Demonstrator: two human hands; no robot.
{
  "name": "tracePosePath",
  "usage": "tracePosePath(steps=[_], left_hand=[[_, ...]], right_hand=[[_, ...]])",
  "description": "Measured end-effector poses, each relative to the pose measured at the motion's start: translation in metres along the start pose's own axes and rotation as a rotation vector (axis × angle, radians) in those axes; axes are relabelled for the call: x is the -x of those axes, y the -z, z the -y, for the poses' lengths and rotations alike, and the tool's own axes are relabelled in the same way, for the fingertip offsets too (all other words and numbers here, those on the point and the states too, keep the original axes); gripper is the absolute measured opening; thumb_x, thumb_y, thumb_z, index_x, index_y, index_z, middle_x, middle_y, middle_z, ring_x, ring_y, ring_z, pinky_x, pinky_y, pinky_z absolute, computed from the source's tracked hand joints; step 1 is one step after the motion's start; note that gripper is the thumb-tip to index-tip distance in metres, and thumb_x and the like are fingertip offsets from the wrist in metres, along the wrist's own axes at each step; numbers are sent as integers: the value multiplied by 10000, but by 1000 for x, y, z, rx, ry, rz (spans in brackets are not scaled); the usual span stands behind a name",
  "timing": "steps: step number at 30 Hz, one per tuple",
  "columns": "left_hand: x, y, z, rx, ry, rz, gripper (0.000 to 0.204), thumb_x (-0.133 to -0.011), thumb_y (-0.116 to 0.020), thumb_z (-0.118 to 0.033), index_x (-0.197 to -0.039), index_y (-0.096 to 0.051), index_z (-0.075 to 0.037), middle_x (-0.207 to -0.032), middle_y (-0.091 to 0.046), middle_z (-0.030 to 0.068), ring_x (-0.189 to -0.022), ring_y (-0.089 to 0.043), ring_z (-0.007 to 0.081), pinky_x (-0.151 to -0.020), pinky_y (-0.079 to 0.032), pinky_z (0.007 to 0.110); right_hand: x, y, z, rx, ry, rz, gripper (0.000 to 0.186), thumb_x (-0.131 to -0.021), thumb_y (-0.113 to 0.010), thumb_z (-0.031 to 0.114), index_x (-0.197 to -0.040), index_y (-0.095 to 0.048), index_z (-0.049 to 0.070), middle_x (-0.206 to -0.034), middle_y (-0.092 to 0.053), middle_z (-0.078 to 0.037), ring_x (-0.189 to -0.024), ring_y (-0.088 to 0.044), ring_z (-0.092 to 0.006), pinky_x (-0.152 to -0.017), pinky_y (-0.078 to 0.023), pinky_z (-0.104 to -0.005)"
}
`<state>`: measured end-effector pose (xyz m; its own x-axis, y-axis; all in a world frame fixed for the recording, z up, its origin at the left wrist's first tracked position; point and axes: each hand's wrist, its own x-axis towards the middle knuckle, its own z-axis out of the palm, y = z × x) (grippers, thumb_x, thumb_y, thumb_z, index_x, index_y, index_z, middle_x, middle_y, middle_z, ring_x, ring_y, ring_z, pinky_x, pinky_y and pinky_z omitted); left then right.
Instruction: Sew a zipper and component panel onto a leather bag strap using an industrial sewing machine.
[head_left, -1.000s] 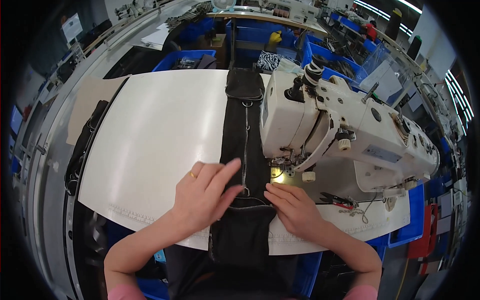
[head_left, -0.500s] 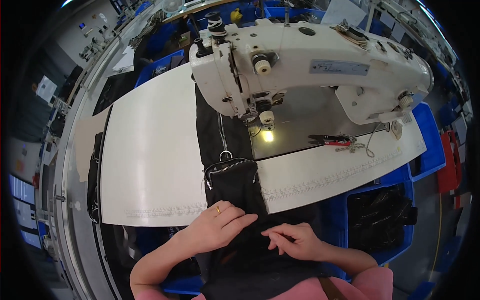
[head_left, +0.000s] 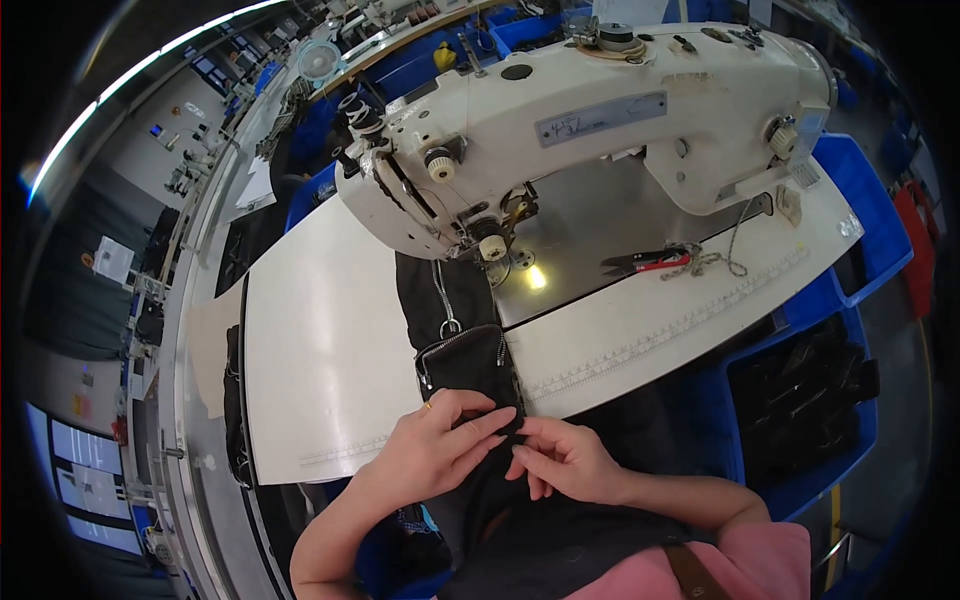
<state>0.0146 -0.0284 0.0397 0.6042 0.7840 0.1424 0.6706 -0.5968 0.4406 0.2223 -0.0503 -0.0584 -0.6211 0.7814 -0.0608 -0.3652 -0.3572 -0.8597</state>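
Note:
A long black fabric piece [head_left: 470, 372] with metal zippers and a metal ring lies across the white table, its far end beneath the sewing machine [head_left: 600, 110]. Its near end hangs over the table's front edge toward me. At that edge my left hand [head_left: 432, 445] is closed on the fabric, fingers bent and thumb side against it. Close by on the right, my right hand [head_left: 572, 462] pinches the fabric's right edge between thumb and forefinger. The fingertips of both hands nearly meet, and the cloth between them is partly hidden.
Red-handled thread snips [head_left: 645, 262] and a knotted cord [head_left: 715, 265] rest by the machine bed. Blue bins [head_left: 868, 215] stand at the right, one holding black pieces [head_left: 800, 395]. A ruler strip [head_left: 660, 345] runs along the table's front edge.
My right hand has moved in to the fabric's edge, beside my left, and now pinches it. My left fingers have curled onto the cloth. The whole view has tilted and shifted.

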Motion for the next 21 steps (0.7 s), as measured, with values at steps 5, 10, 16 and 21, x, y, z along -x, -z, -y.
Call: tracePosePath(steps=[5, 10, 16, 21], left_hand=[[-4, 1, 1, -114, -111, -10, 427, -794, -751, -103, -1209, -662, -52, -1162, -626, 106, -872, -644, 241, -667, -566, 317], [0, -3, 8, -19, -92, 7, 420, -806, -743, -102, -1216, -659, -56, -1187, -653, 118, -913, -648, 251, -712, -568, 327], [-5, 1, 9, -71, -162, 66, 377, -774, -760, -96, -1139, -676, -59, -1204, -656, 83, -979, -639, 256, -774, -555, 344], [9, -16, 14, -296, -269, 36, 393, -691, -788, -90, -1069, -682, -85, -1179, -653, 41, -1008, -618, 243, -800, -540, 360]], right_hand=[[-8, -7, -2, 91, 50, -96, 224, -1016, -562, 152, -1180, -584, 2, -859, -708, -59, -590, -631, -62, -499, -491, -198], [-13, -10, -13, 98, 120, -130, 142, -998, -596, 135, -1045, -592, 1, -817, -709, -57, -579, -627, -55, -491, -485, -195], [-5, -17, -24, 41, 180, -174, 136, -961, -640, 85, -923, -540, 2, -794, -710, -83, -559, -609, -50, -474, -463, -192], [1, -20, -30, -81, 128, -227, 124, -956, -637, 65, -917, -539, 1, -787, -709, -82, -532, -591, -50, -455, -449, -193]])
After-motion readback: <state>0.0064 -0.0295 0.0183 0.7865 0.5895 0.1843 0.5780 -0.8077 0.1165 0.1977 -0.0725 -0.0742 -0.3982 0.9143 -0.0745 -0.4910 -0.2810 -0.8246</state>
